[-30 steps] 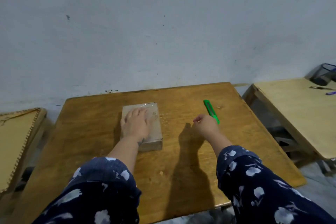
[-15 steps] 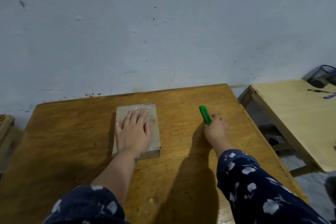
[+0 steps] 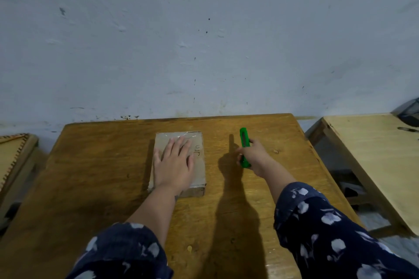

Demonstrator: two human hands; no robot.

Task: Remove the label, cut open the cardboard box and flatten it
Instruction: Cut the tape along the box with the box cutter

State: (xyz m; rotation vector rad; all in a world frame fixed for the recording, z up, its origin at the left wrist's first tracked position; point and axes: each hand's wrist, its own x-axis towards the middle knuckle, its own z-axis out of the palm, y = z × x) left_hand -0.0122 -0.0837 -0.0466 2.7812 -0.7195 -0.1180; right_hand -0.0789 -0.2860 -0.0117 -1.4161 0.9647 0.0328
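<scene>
The box (image 3: 179, 161) lies flat near the middle of the worktop (image 3: 90, 165), its top glossy with clear tape and marked with a few handwritten letters. The left hand (image 3: 174, 165) rests on it palm down, fingers spread, gripping nothing, only pinning it in place. Just to the right, the right hand (image 3: 255, 156) is closed around a green cutter (image 3: 244, 147), held off the wood with its tip pointing away from the person; whether the blade is out cannot be told. No separate label can be made out.

The step in hand looks like bringing the cutter to the box. To do it well, she should slide the blade out only a little, keep the left fingers clear of the cut line, and draw along the taped seam with light pressure.
</scene>
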